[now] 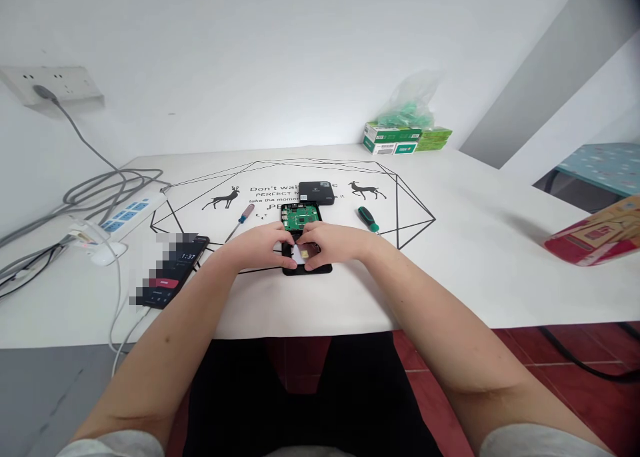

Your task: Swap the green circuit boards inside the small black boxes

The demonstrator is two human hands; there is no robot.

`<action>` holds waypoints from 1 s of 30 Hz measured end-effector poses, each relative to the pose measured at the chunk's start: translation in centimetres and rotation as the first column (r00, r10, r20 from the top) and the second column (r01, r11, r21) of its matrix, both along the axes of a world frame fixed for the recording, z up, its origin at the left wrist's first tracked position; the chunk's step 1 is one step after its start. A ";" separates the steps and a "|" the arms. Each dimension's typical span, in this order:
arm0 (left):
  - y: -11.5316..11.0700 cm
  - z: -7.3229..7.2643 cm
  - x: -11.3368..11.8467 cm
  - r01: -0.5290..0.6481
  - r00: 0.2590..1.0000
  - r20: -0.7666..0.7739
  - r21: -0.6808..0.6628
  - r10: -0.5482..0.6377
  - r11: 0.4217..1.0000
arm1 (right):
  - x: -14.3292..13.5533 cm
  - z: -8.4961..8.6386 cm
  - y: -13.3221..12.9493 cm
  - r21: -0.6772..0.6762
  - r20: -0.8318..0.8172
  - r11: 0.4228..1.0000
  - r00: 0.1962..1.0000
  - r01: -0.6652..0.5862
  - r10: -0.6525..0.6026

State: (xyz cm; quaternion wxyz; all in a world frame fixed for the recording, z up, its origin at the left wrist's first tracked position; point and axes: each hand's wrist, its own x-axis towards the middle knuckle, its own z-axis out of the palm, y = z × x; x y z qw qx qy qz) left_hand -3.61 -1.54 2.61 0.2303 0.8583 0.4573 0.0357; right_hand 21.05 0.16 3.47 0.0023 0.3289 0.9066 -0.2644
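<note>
Both of my hands meet over a black case [325, 269] near the table's front edge. My left hand [263, 247] curls at the left side of a flat white-and-brown piece [299, 256] with a yellowish patch. At its right side, my right hand [333, 242] has its fingers bent around the edge. The fingers hide much of this piece, and its kind is unclear. Just beyond the hands, a green circuit board [303, 216] sits in a black frame. Farther back lies a black cover [317, 192] with small labels.
A screwdriver [245, 214] with a reddish handle lies left, near small dark bits [261, 216], perhaps screws. To the right is a green-handled screwdriver [369, 218]. A phone [183, 267], power strip [130, 212] and cables occupy the left; boxes [393, 138] stand at the back.
</note>
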 end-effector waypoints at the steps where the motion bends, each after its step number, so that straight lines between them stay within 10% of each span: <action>1: 0.0 0.0 0.0 -0.004 1.000 -0.001 0.002 0.004 1.000 | 0.1 0.1 0.1 0.001 -0.010 1.000 1.000 -0.011 0.011; 5: 0.1 0.1 -0.1 -0.020 1.000 -0.012 0.008 0.020 1.000 | 1.3 0.6 1.1 0.121 -0.122 0.976 0.978 0.183 -0.168; 12: -0.6 0.2 0.7 -0.029 0.999 -0.044 -0.006 0.029 1.000 | 5.7 -0.8 4.6 0.287 0.139 0.578 0.564 0.764 -0.814; 19: -0.8 0.3 1.0 -0.018 0.998 -0.059 0.016 0.019 1.000 | 6.4 -1.1 5.9 0.219 0.078 0.616 0.616 0.757 -0.784; 22: -0.3 0.2 0.2 -0.022 0.999 -0.022 0.050 0.023 0.999 | 5.9 -0.5 5.4 0.055 -0.217 0.598 0.594 0.799 -0.774; 26: 1.1 -0.1 -1.0 -0.250 0.961 -0.061 0.232 0.270 0.940 | 5.2 -0.2 5.0 -0.403 -0.671 0.659 0.284 0.635 -0.685; 30: 2.2 -0.6 -1.7 -0.456 0.848 -0.132 0.312 0.513 0.834 | 3.8 -0.7 4.8 -0.627 -0.713 0.665 0.046 0.406 -0.700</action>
